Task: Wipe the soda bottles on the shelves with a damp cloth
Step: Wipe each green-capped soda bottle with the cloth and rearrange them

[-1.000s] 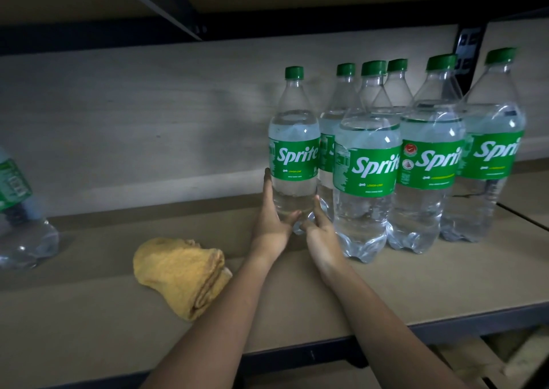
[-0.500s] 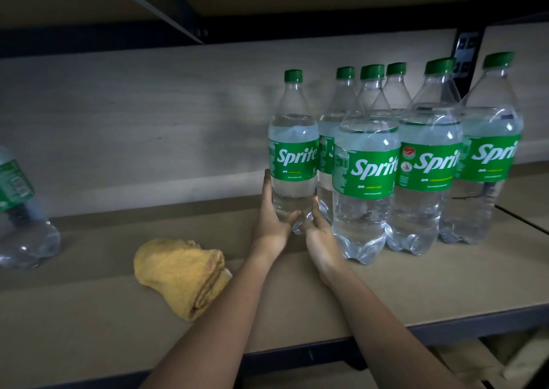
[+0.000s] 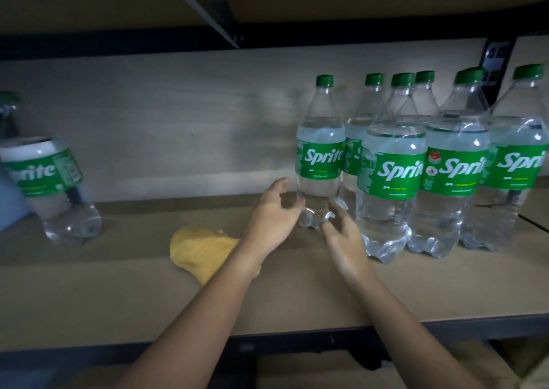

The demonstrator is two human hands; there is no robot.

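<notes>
Green-labelled lone bottle (image 3: pixel 56 192) stands at far left on the shelf (image 3: pixel 297 296), tilted in this wide view, well apart from the rest. Next we see the yellow cloth (image 3: pixel 199 252) lying on the shelf, its right edge hidden behind our left forearm. Our left hand (image 3: pixel 271 219) sits just left of the nearest bottle (image 3: pixel 320 156), fingers loosely curled, holding nothing; fingertips near its base, contact unclear. Our right hand (image 3: pixel 344 234) is just below that bottle's base, fingers relaxed and spread, empty. Right of it the bottle group (image 3: pixel 430 174) stands upright, packed close together. Half a second ago both hands were pressed flat on the nearest bottle's lower body; now both are off it and lower, and more of the lone bottle shows.
</notes>
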